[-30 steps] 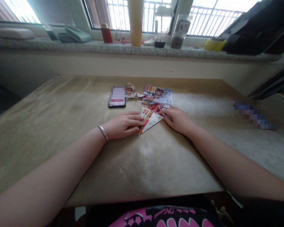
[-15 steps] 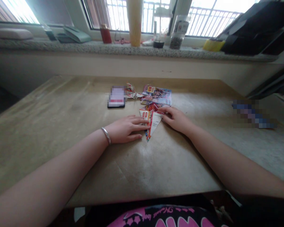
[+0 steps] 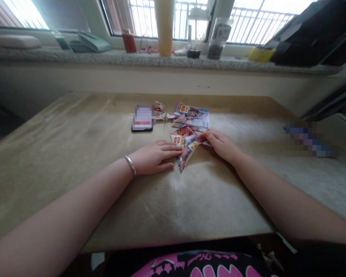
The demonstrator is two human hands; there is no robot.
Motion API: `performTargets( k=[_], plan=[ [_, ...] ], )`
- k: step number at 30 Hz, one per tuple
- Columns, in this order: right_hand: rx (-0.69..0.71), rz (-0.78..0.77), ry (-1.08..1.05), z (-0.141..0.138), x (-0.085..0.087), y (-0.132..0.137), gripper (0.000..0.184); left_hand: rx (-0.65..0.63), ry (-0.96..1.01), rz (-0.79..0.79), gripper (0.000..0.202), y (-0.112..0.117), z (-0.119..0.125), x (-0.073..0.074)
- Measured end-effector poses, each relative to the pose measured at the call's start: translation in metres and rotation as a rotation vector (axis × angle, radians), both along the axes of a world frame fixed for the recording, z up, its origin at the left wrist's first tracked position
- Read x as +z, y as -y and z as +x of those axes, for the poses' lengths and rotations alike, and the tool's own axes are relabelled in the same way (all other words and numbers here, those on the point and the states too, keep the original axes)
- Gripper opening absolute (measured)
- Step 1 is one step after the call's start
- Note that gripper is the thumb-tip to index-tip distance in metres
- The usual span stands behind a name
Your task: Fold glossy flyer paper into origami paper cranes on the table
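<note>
A printed sheet of paper, folded to a downward point, lies on the table in front of me. My left hand rests flat on its left side, fingers stretched over the paper. On the other side, my right hand pinches the paper's right flap between thumb and fingers, and that flap is lifted outward. Just behind is a stack of colourful printed leaflets. Left of the stack sits a folded paper figure with pointed ends.
A phone with a blurred screen lies left of the paper figure. At the right of the table is a blurred blue item. A red jar, a tall yellow cylinder and clear containers stand on the windowsill.
My right hand has moved slightly right, drawing the right flap open. Its white side faced up before; the coloured print underneath now shows. My left hand has stayed in place.
</note>
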State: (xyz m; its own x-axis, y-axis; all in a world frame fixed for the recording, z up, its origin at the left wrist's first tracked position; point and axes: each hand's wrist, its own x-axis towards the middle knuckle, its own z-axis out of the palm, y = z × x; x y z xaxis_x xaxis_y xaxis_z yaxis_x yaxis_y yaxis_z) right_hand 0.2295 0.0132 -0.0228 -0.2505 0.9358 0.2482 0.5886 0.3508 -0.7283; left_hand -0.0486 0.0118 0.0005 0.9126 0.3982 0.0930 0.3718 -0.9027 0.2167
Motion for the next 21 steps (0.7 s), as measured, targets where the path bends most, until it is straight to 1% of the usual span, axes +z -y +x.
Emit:
performTargets(
  k=[2, 4, 6, 8, 11, 15, 16, 18, 21],
  plan=[
    [0.035, 0.062, 0.124, 0.000, 0.004, 0.003, 0.031, 0.003, 0.000, 0.033, 0.046, 0.001, 0.001, 0.000],
    [0.111, 0.158, 0.210, -0.001, 0.007, 0.005, 0.020, 0.006, 0.011, 0.061, 0.044, 0.002, 0.002, 0.000],
    [0.183, 0.234, 0.261, -0.001, 0.008, 0.006, 0.015, 0.006, 0.026, 0.080, 0.042, 0.004, 0.004, 0.001],
    [0.228, 0.265, 0.294, -0.002, 0.008, 0.006, 0.017, 0.010, 0.030, 0.090, 0.038, 0.007, 0.005, 0.003],
    [0.271, 0.261, 0.337, -0.004, 0.006, 0.005, 0.024, 0.022, 0.037, 0.097, 0.033, 0.010, 0.007, 0.005],
    [0.291, 0.262, 0.396, -0.005, 0.004, 0.004, 0.028, 0.041, 0.086, 0.068, 0.028, 0.008, 0.009, 0.001],
    [0.294, 0.262, 0.405, -0.005, 0.004, 0.004, 0.028, 0.063, 0.092, 0.063, 0.027, 0.007, 0.008, -0.001],
    [0.295, 0.259, 0.407, -0.006, 0.004, 0.005, 0.028, 0.149, 0.077, 0.065, 0.028, 0.004, 0.008, -0.005],
    [0.320, 0.254, 0.372, -0.008, 0.005, 0.006, 0.025, 0.293, 0.013, 0.041, 0.040, 0.002, 0.007, -0.009]
  ],
)
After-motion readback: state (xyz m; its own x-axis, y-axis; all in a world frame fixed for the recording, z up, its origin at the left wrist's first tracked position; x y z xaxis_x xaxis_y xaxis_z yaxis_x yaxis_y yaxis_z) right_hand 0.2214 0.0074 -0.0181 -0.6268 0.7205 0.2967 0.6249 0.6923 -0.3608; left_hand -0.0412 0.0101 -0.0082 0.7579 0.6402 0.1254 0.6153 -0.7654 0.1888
